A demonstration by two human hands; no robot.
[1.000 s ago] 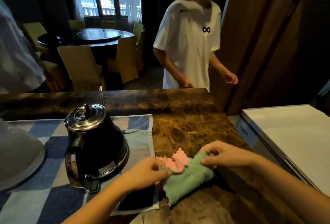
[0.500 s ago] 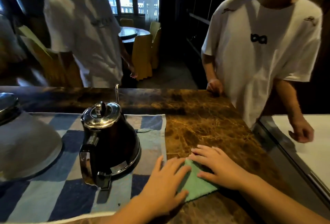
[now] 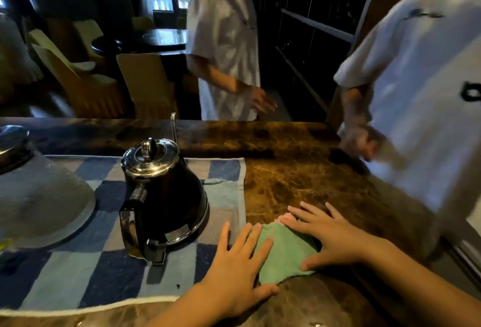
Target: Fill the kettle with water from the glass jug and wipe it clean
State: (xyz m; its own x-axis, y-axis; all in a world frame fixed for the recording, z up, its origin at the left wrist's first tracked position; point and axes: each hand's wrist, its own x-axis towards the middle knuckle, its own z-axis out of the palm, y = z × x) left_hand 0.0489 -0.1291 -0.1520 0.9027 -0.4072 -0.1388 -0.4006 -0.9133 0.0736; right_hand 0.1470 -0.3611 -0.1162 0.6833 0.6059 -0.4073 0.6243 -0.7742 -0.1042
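Note:
A black kettle (image 3: 166, 196) with a shiny steel lid stands lid-on upon a blue checked towel (image 3: 78, 274), handle toward me. To its right a folded green cloth (image 3: 283, 251) with a pink corner lies on the brown marble counter (image 3: 299, 178). My left hand (image 3: 234, 266) rests flat on the cloth's left edge, fingers spread. My right hand (image 3: 328, 233) lies flat on its right side, fingers spread. The glass jug (image 3: 36, 196), frosted and with a metal top, stands at the far left, partly cut off by the frame.
Two people in white T-shirts stand beyond the counter, one behind the far edge (image 3: 226, 53), one at the right corner (image 3: 416, 92) with a hand near the counter top. Yellow-covered chairs (image 3: 145, 84) and a dark round table are behind. A white surface edge shows at lower right.
Earlier my hands were folding the green and pink cloth; now both lie flat on it. The people behind the counter have shifted, and my view moved closer and to the left.

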